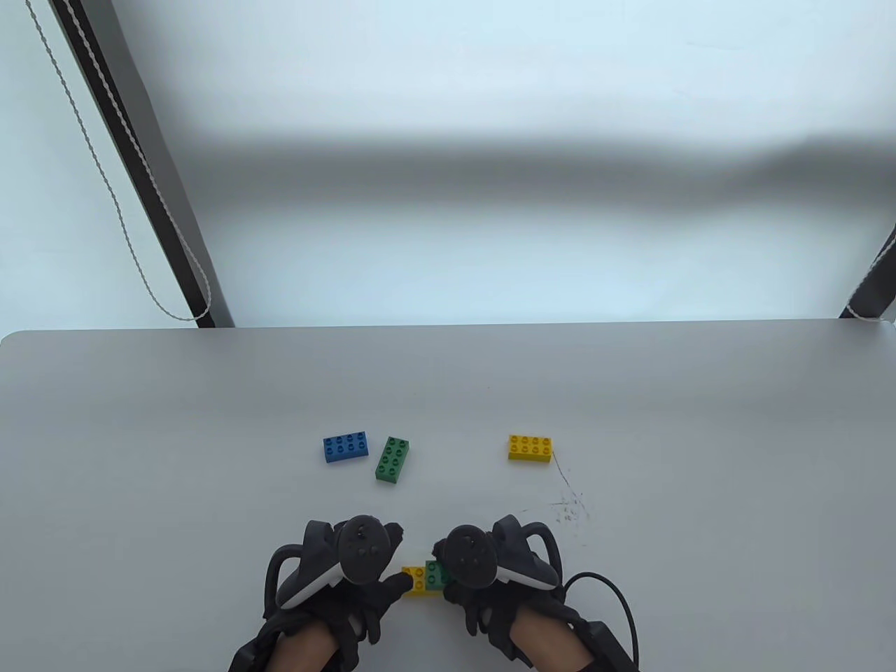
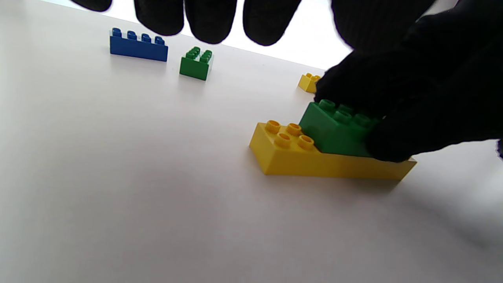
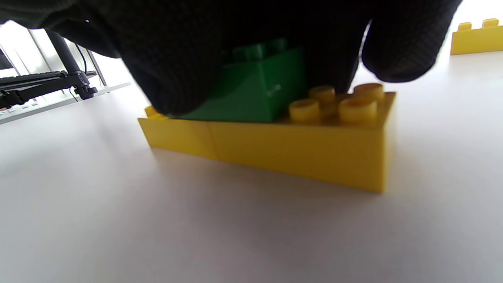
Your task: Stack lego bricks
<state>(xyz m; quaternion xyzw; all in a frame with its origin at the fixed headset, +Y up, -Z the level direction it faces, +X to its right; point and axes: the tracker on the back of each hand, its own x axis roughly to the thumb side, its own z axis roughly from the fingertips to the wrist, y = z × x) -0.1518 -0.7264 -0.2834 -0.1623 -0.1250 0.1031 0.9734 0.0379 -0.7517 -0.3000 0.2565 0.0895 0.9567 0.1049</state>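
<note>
A yellow brick [image 1: 415,581] lies near the table's front edge with a green brick [image 1: 437,572] on its right part. My right hand [image 1: 448,570] grips the green brick [image 3: 255,90] from above, on the yellow one [image 3: 294,153]. The left wrist view shows this stack [image 2: 334,131] with the yellow brick's [image 2: 314,163] left studs bare. My left hand [image 1: 381,560] is beside the stack's left end, and its fingers [image 2: 210,19] hang free and hold nothing. Loose bricks lie farther back: blue [image 1: 345,446], green [image 1: 393,459], yellow [image 1: 530,448].
The loose bricks also show in the left wrist view: blue [image 2: 138,46], green [image 2: 195,65], yellow [image 2: 307,82]. Scratch marks [image 1: 570,507] lie right of my hands. A black cable [image 1: 619,595] trails from my right wrist. The table's far edge [image 1: 448,325] runs across the middle.
</note>
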